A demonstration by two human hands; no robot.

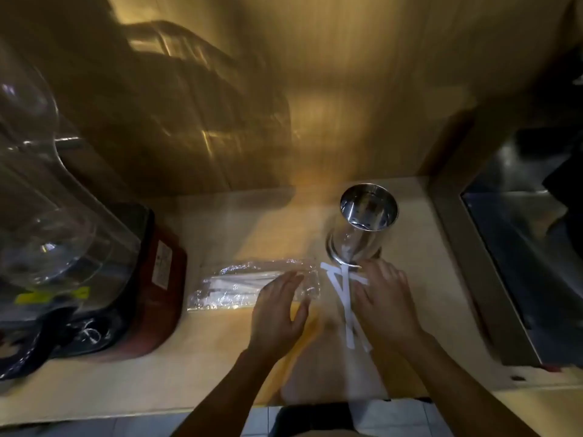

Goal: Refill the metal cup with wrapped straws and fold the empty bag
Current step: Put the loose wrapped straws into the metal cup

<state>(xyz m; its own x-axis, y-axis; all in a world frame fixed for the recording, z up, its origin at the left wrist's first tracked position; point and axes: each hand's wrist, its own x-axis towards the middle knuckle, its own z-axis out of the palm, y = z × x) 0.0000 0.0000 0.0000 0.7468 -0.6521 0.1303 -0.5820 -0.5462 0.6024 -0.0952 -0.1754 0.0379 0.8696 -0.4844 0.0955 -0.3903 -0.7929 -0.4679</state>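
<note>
A shiny metal cup (362,225) stands upright and empty on the wooden counter (220,357), right of centre. Several white wrapped straws (342,291) lie loose and crossed on the counter just in front of the cup. My right hand (385,301) lies flat over them with fingers spread, the fingertips close to the cup's base. A clear plastic bag (252,287) with more wrapped straws inside lies flat to the left. My left hand (277,313) hovers with fingers apart over the bag's right end; whether it touches the bag is unclear.
A red-based blender (157,279) with a clear jug (47,200) stands at the left, a black cable beside it. A wooden wall rises behind the counter. A metal-framed recess (520,263) lies to the right. The counter's front edge is near my forearms.
</note>
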